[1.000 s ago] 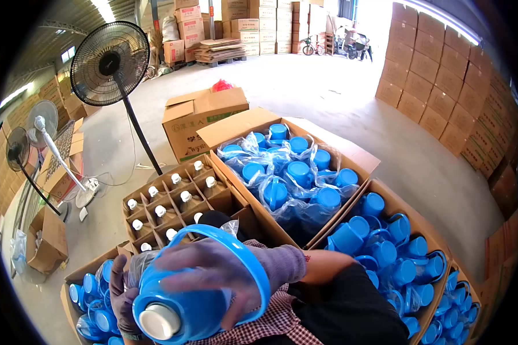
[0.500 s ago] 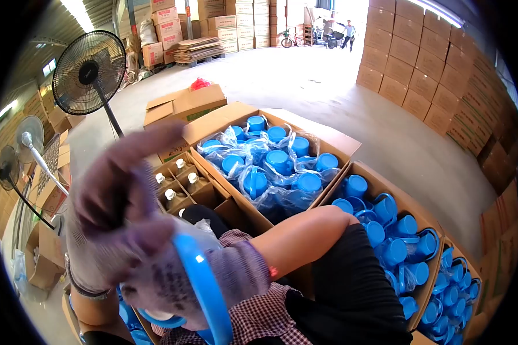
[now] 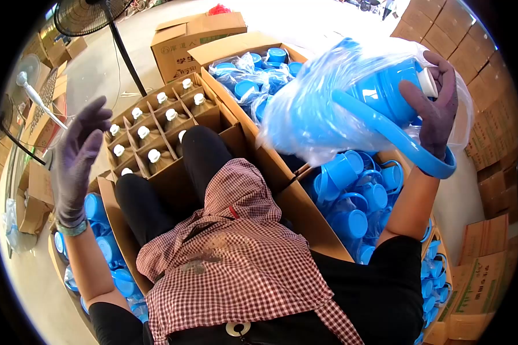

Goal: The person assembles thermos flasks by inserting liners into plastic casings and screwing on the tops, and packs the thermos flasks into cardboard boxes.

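Gripped in my right hand (image 3: pixel 440 112), which wears a purple-grey glove, is a blue thermos flask (image 3: pixel 380 89) lying on its side in the air. My thumb and fingers close around its white-topped end. Its curved blue handle hangs below, close to my wrist. Loose clear plastic wrap (image 3: pixel 296 123) covers the flask's left part and billows around it, above the boxes. My left hand (image 3: pixel 77 158), in a matching glove, is raised at the left, fingers apart, holding nothing.
A divided carton (image 3: pixel 149 100) of white-capped bottles stands beyond my knees. Open boxes hold blue flasks behind it, at my left and at my right (image 3: pixel 351 224). A standing fan (image 3: pixel 126 54) is at the upper left. Stacked cartons (image 3: pixel 472 293) line the right.
My hands have moved apart from close before the camera. The right one has carried the flask away to the right, plastic wrap now around it; the left is empty. My view has tilted down.
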Motion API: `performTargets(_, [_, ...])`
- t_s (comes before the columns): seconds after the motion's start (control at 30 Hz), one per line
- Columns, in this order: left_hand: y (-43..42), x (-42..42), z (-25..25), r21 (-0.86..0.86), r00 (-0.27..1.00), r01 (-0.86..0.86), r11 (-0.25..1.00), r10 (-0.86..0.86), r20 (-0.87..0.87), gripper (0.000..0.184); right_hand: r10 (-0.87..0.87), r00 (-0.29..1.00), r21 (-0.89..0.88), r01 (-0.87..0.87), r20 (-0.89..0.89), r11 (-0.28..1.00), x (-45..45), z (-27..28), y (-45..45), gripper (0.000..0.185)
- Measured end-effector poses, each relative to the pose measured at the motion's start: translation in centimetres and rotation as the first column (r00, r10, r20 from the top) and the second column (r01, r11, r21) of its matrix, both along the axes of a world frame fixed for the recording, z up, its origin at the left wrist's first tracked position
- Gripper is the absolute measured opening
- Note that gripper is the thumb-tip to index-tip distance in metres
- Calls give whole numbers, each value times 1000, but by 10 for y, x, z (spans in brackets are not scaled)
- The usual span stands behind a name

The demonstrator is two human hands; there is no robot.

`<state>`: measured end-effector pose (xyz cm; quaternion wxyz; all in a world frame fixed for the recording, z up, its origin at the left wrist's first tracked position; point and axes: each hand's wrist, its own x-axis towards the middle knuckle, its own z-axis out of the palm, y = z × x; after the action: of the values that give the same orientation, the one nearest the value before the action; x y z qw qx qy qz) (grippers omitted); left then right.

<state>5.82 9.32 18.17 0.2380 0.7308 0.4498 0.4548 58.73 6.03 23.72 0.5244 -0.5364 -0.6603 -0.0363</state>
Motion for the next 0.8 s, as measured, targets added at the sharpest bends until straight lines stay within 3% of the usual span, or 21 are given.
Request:
performTargets(0.07, [9,-10,-36,-58,997,37,998,-33,73,52,-124,985,154,105,117,983,18,-10,21,68])
performTargets(0.2, [6,-10,-81,-193,982,121,974,-89,168,49,-228,954,44,224,194,974,40,-41,49,66])
performTargets(0.3, [2,-15,-103,-310,992,65,948,-28,123,49,-80,955,-112,116,286,987,53,-64,74,61])
performTargets(0.43, [4,-29,-122,-367,992,40,929,6,123,49,122,960,-378,-18,252,926,81,-53,104,60])
performTargets(0.47, [5,-31,-126,-368,991,33,929,18,134,48,197,900,-383,-37,389,923,91,-59,121,62])
performTargets(0.57, [11,-30,-144,-425,966,81,902,33,255,46,380,838,-512,-144,392,847,93,-85,155,64])
performTargets(0.6, [14,-29,-149,-447,952,104,888,42,305,45,405,821,-537,-148,401,831,85,-90,164,65])
performTargets(0.63, [16,-25,-151,-432,982,59,900,26,187,44,416,808,-549,-141,417,824,79,-97,172,65])
performTargets(0.77, [34,21,-140,-516,985,170,839,-145,89,48,378,810,-525,-104,448,845,38,-99,176,58])
performTargets(0.8, [46,38,-149,-447,978,203,871,-205,45,52,348,822,-527,-69,451,847,23,-97,171,58])
